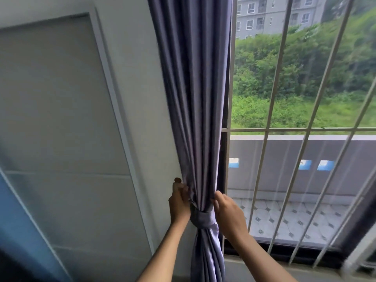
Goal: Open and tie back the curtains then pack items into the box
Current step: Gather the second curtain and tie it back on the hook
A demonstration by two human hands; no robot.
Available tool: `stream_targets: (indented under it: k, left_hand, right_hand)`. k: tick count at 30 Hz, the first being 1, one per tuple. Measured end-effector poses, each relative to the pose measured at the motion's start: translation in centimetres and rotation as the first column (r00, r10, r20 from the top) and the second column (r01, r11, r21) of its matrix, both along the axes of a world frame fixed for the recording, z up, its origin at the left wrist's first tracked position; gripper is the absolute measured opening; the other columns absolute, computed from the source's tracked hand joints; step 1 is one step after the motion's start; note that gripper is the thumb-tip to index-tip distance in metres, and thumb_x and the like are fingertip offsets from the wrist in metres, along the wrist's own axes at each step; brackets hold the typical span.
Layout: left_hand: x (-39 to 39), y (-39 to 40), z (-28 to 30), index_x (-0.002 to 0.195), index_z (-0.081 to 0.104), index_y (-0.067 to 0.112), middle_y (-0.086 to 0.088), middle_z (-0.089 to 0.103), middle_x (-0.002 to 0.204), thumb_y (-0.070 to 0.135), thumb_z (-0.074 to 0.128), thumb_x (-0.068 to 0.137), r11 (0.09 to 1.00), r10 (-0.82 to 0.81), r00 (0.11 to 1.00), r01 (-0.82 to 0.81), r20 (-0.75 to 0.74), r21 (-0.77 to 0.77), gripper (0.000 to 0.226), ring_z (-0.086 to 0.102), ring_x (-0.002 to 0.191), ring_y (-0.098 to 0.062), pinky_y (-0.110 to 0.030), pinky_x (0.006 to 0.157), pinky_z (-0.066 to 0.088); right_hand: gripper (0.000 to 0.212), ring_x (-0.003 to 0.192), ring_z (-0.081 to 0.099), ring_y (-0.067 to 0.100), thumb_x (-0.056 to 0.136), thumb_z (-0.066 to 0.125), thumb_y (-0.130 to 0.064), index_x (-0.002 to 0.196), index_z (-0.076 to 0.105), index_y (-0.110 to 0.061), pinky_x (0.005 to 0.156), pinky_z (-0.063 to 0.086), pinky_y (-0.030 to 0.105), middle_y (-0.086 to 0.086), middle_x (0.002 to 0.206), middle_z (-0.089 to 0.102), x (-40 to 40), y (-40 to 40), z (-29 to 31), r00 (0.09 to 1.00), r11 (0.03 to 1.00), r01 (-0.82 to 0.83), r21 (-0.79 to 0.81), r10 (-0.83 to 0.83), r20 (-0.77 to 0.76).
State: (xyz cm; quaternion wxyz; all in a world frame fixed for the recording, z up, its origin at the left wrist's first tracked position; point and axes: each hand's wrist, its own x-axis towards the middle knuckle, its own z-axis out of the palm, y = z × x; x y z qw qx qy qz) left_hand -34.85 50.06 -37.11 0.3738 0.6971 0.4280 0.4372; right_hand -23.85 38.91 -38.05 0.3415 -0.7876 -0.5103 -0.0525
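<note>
Purple curtain [195,98], gathered, knotted.

text: none legible | labels: none | brands: none | numbers: none | signs: none

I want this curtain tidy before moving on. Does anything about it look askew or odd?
Nothing stands out. The curtain is gathered beside the window bars, cinched by a tie, with the left hand and right hand pinching folds above it.
</note>
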Motion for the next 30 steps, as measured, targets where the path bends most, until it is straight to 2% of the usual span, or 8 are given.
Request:
stream_targets:
  k: [3,7,12,17,21,23,26,30]
  left_hand:
    - [-1.1,1.0,-0.7,0.083,0.043,0.015,0.001,0.059,0.068,0.047,0.035,0.087,0.998,-0.027,1.0,0.026,0.013,0.066,0.033,0.057,0.062,-0.014,-0.012,0.052,0.037]
    - [-1.1,1.2,0.5,0.088,0.042,0.021,0.005,0.06,0.077,0.017,0.057,0.09,0.992,-0.12,0.993,0.12,-0.013,0.027,0.015,0.06,0.067,-0.009,-0.016,0.057,0.041]
    - [-1.3,-0.1,0.1,0.083,0.052,0.022,0.008,0.045,0.097,0.006,0.064,0.086,0.953,-0.141,0.99,0.134,0.005,0.271,0.02,0.057,0.078,-0.002,-0.014,0.07,0.047]
    - [-0.7,0.4,-0.3,0.093,0.059,0.02,0.008,0.046,0.103,0.014,0.058,0.091,0.943,-0.179,0.984,0.176,-0.016,0.283,0.006,0.059,0.081,-0.006,-0.031,0.074,0.055]
    - [-0.3,0.8,0.4,0.106,0.058,0.021,0.003,0.048,0.107,0.018,0.055,0.093,0.957,-0.196,0.98,0.182,0.038,0.224,0.014,0.059,0.083,-0.004,-0.015,0.072,0.051]
    - [0.0,1.3,0.6,0.111,0.059,0.019,0.004,0.047,0.11,0.017,0.055,0.094,0.959,-0.205,0.978,0.196,0.024,0.205,0.019,0.06,0.086,-0.007,-0.017,0.075,0.05]
    - [0.8,2.4,0.2,0.096,0.063,0.016,0.006,0.047,0.104,0.013,0.052,0.093,0.946,-0.222,0.972,0.233,-0.075,0.223,0.012,0.058,0.089,-0.013,-0.029,0.08,0.051]
    - [0.6,2.5,-1.2,0.093,0.06,0.014,-0.001,0.057,0.098,0.014,0.044,0.096,0.954,-0.196,0.973,0.218,-0.121,0.205,0.016,0.058,0.086,-0.019,-0.03,0.074,0.047]
  right_hand:
    - [0.013,0.063,0.052,0.03,0.101,0.045,-0.024,0.092,0.045,-0.015,0.048,0.029,0.034,0.001,0.071,0.053,0.4,-0.6,-0.2,0.996,0.997,0.074,-0.026,-0.075,-0.038]
    - [0.014,0.068,0.057,0.026,0.1,0.045,-0.035,0.097,0.038,-0.023,0.048,0.033,0.031,0.0,0.085,0.061,-0.2,0.2,0.5,0.981,0.992,0.127,0.014,-0.124,-0.149]
    - [0.021,0.061,0.057,0.015,0.096,0.056,-0.028,0.106,0.038,-0.024,0.047,0.029,0.009,-0.005,0.084,0.06,-1.8,0.3,0.4,0.976,0.972,0.153,0.177,-0.12,-0.183]
    - [0.004,0.06,0.053,0.009,0.093,0.057,-0.029,0.093,0.055,-0.026,0.046,0.031,0.012,-0.01,0.09,0.059,-2.1,1.1,-0.6,0.991,0.99,0.128,0.066,-0.126,-0.045]
    - [0.015,0.069,0.059,0.007,0.091,0.06,-0.037,0.098,0.055,-0.026,0.053,0.047,0.02,-0.014,0.088,0.06,-1.8,1.6,-0.8,0.989,0.988,0.143,0.058,-0.14,-0.051]
    - [0.008,0.067,0.059,0.01,0.093,0.06,-0.029,0.095,0.058,-0.022,0.05,0.041,0.017,-0.012,0.083,0.063,-1.9,2.1,-0.3,0.984,0.981,0.173,0.083,-0.167,-0.068]
    - [0.014,0.053,0.049,0.015,0.093,0.059,-0.014,0.079,0.056,-0.015,0.043,0.029,0.019,-0.008,0.065,0.053,-1.6,2.9,-0.3,0.985,0.979,0.174,0.107,-0.172,-0.032]
    - [0.009,0.049,0.053,0.023,0.097,0.056,-0.014,0.088,0.057,-0.014,0.04,0.039,0.031,0.002,0.064,0.06,-1.2,2.7,-1.6,0.985,0.981,0.172,0.093,-0.169,-0.043]
